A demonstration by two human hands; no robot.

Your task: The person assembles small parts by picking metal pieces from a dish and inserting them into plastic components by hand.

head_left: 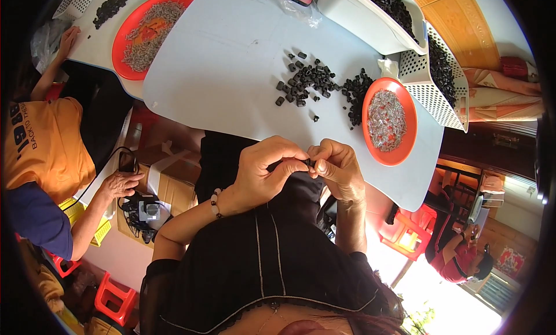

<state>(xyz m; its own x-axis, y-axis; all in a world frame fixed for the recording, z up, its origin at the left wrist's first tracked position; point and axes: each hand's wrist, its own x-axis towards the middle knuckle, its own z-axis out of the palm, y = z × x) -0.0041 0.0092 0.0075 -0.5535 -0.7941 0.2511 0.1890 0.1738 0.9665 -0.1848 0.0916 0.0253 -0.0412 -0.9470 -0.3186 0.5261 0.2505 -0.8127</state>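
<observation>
Assembly step: left hand (263, 167) and right hand (339, 167) pinch one small black part (310, 161) together between fingertips; next likely needs a metal piece from the orange dish (403, 103).

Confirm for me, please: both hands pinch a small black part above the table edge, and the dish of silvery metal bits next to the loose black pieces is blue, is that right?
Not quite. In the head view the dish of silvery bits is orange-red, not blue. The rest holds: the left hand and right hand pinch a small black part at the table edge, with loose black pieces beside the dish.
</observation>
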